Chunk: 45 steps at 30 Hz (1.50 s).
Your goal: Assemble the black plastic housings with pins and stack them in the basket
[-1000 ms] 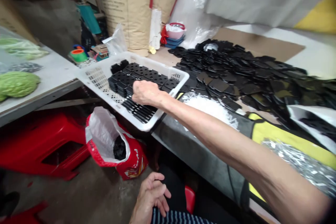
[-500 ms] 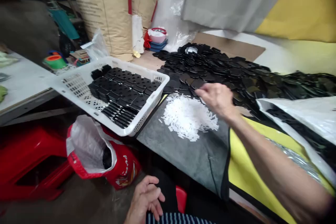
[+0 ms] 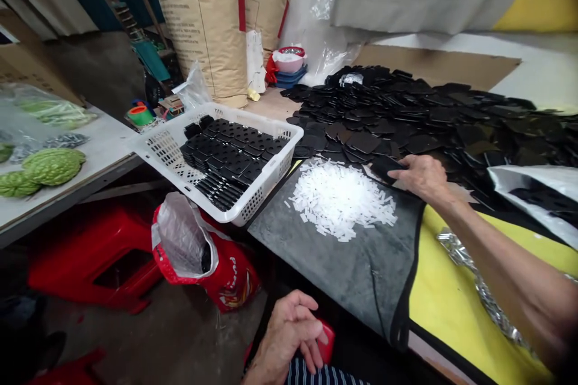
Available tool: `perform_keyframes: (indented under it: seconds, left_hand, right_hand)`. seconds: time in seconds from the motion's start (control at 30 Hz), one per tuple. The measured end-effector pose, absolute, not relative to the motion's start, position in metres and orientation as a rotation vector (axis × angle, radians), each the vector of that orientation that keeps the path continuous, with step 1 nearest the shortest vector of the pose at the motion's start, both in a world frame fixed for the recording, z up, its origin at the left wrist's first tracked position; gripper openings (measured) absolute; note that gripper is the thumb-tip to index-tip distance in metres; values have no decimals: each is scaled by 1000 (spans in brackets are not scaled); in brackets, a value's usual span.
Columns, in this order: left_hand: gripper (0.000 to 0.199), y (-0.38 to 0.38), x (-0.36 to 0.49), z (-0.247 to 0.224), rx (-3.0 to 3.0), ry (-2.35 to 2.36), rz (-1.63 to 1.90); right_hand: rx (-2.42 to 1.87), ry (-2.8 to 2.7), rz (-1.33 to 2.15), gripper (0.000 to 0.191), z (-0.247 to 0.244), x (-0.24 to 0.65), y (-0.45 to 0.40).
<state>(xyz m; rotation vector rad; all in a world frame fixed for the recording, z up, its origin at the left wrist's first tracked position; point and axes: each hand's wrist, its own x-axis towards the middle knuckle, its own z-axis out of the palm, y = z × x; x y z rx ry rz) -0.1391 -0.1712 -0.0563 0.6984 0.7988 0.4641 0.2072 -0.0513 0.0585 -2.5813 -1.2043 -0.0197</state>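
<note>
A: What's the right grip doing?

B: Partly open, fingers stretched forward, with a black plastic square at the fingertips. I can't tell whether it's actually pinched.

A: What's around it?

B: Just ahead, a big heap of black squares. Just left, a mound of white plastic strips on a grey mat. Further left, a white perforated basket of stacked black squares.

A: And the left grip?

B: Well below the right one, off the bench, loosely curled and empty, just beside a red object.
</note>
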Motion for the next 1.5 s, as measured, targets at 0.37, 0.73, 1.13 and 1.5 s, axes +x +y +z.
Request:
perform_keyframes:
  seconds: [0.37, 0.73, 1.13, 1.5]
  left_hand:
    - [68, -155, -109, 17, 278, 242, 500]
    - [61, -160, -106, 12, 219, 137, 341]
    - [56, -164, -117, 30, 196, 585, 801]
    - [44, -136, -139, 30, -80, 446, 665]
  right_hand:
    - [-1467, -1485, 733, 12, 57, 28, -216]
    - [-1384, -1642, 993, 20, 61, 47, -206]
    - [-1350, -2011, 62, 21, 59, 14, -209]
    - [-2003, -2116, -385, 20, 12, 88, -123]
